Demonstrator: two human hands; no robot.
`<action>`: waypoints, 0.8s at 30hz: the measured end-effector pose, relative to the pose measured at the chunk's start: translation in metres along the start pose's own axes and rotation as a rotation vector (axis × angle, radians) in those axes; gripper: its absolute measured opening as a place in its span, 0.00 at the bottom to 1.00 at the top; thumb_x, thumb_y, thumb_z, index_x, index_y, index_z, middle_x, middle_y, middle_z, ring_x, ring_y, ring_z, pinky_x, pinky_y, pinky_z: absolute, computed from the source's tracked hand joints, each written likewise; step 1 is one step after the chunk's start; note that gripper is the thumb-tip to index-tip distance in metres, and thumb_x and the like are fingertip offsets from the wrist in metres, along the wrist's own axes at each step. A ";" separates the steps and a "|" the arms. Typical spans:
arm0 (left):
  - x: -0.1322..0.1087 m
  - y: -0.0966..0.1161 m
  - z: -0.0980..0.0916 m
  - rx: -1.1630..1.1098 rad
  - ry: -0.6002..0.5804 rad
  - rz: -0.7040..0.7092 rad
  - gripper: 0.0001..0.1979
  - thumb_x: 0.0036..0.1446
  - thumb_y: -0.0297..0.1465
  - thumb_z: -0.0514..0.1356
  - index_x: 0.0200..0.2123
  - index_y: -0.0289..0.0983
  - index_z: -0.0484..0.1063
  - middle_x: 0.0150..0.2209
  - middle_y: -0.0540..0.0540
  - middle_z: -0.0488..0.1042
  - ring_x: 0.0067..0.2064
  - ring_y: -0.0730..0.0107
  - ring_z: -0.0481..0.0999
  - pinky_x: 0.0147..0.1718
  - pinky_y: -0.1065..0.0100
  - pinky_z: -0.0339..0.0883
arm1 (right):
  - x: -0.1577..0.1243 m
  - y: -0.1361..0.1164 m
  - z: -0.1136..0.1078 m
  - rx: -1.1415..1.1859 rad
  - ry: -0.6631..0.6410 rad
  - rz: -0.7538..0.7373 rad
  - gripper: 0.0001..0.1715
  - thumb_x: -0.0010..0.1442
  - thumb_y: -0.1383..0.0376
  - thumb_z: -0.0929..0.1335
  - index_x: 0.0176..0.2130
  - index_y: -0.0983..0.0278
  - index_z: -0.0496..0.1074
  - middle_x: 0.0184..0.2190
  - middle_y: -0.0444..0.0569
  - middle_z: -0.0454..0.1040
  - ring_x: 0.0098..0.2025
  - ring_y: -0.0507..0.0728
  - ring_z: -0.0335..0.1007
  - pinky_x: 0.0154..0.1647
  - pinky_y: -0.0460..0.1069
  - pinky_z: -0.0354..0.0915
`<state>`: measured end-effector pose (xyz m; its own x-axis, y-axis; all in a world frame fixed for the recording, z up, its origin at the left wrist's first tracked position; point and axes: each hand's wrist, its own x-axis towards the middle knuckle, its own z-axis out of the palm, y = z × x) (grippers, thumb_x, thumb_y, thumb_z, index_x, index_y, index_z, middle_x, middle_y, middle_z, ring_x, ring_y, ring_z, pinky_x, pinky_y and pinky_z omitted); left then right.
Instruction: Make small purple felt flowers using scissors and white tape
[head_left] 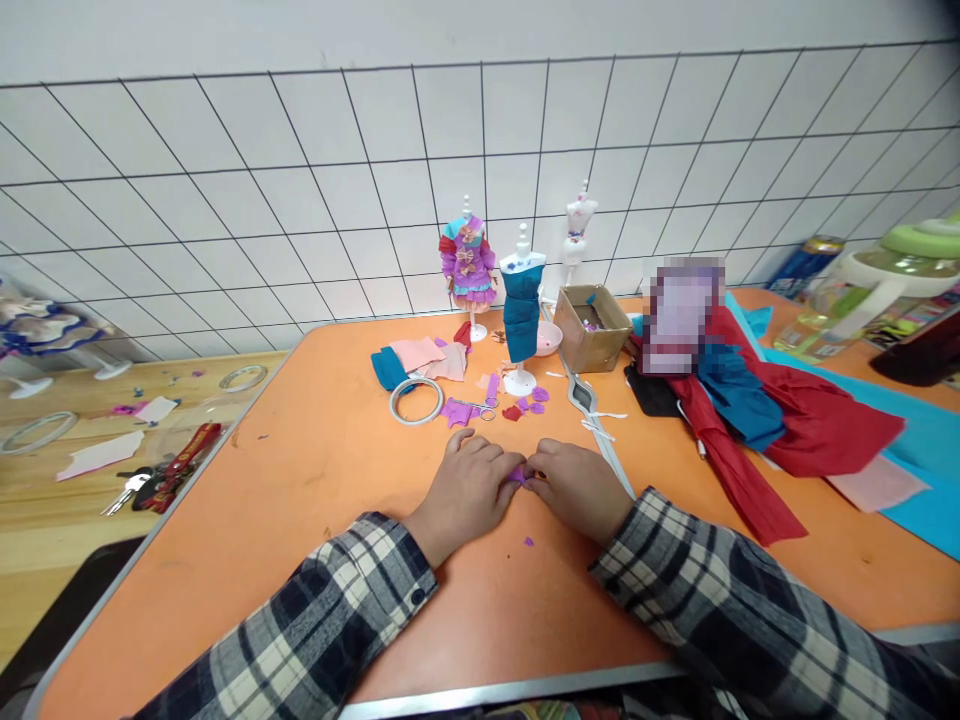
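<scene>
Both my hands meet over the orange table, fingertips pinching a small piece of purple paper (517, 475), mostly hidden by the fingers. My left hand (471, 485) closes on its left side and my right hand (574, 485) on its right. A tiny purple scrap (529, 541) lies nearer me. Just beyond my hands are scissors (486, 408), purple and red scraps (535, 395) and a roll of clear tape (416, 401). Behind them stands a small dress form (522, 310) wrapped in dark teal, with a form in a purple ruffled dress (470, 262) farther back.
A bare white form (580, 225) stands by the tiled wall. At right are a cardboard box (592, 328), a propped, blurred-out object (681, 318), red crepe paper (825, 415) and a green-lidded bottle (885, 285). Keys (135, 485) lie on the wooden table at left.
</scene>
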<state>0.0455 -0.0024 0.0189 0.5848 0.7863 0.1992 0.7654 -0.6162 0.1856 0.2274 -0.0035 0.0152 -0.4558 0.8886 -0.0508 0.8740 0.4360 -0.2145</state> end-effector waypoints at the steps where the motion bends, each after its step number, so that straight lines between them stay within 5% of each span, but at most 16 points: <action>1: 0.000 0.000 0.000 0.007 -0.008 0.010 0.08 0.59 0.31 0.56 0.37 0.41 0.75 0.31 0.47 0.74 0.39 0.62 0.69 0.52 0.52 0.52 | 0.000 0.000 0.000 -0.004 0.001 -0.001 0.13 0.65 0.60 0.61 0.38 0.59 0.74 0.35 0.47 0.70 0.37 0.53 0.68 0.31 0.47 0.55; 9: -0.002 -0.001 -0.005 0.003 -0.003 0.006 0.08 0.58 0.30 0.55 0.30 0.39 0.75 0.30 0.47 0.72 0.38 0.61 0.69 0.53 0.50 0.52 | 0.000 -0.006 0.001 -0.077 0.019 -0.062 0.12 0.66 0.65 0.59 0.38 0.63 0.70 0.38 0.49 0.69 0.39 0.56 0.67 0.31 0.47 0.57; 11: -0.004 -0.001 -0.007 -0.033 0.033 0.016 0.08 0.57 0.30 0.56 0.35 0.40 0.75 0.35 0.45 0.72 0.43 0.60 0.69 0.54 0.50 0.52 | 0.000 -0.008 0.001 -0.098 0.035 -0.087 0.12 0.66 0.67 0.58 0.39 0.63 0.69 0.38 0.50 0.69 0.39 0.56 0.67 0.31 0.48 0.58; 14: -0.007 -0.002 -0.008 -0.060 0.110 0.024 0.22 0.52 0.37 0.61 0.51 0.41 0.69 0.51 0.40 0.68 0.57 0.50 0.60 0.58 0.45 0.46 | -0.001 -0.010 0.000 -0.095 0.063 -0.105 0.11 0.65 0.67 0.59 0.42 0.64 0.68 0.40 0.50 0.70 0.40 0.57 0.67 0.33 0.48 0.60; 17: -0.008 -0.004 -0.005 -0.037 0.122 0.026 0.10 0.58 0.35 0.57 0.42 0.44 0.73 0.54 0.44 0.68 0.61 0.50 0.56 0.59 0.42 0.40 | -0.001 -0.013 0.001 -0.102 0.080 -0.111 0.10 0.65 0.68 0.59 0.42 0.64 0.68 0.39 0.50 0.70 0.39 0.56 0.67 0.32 0.48 0.59; 24: -0.008 -0.004 -0.004 -0.018 0.131 -0.003 0.08 0.60 0.35 0.56 0.39 0.45 0.74 0.54 0.45 0.69 0.61 0.50 0.57 0.57 0.40 0.40 | -0.001 -0.014 0.003 -0.081 0.105 -0.085 0.12 0.66 0.67 0.57 0.39 0.63 0.68 0.38 0.48 0.70 0.36 0.54 0.68 0.30 0.47 0.59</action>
<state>0.0366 -0.0067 0.0204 0.5413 0.7766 0.3223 0.7617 -0.6152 0.2030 0.2149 -0.0107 0.0154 -0.5125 0.8560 0.0676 0.8456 0.5168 -0.1338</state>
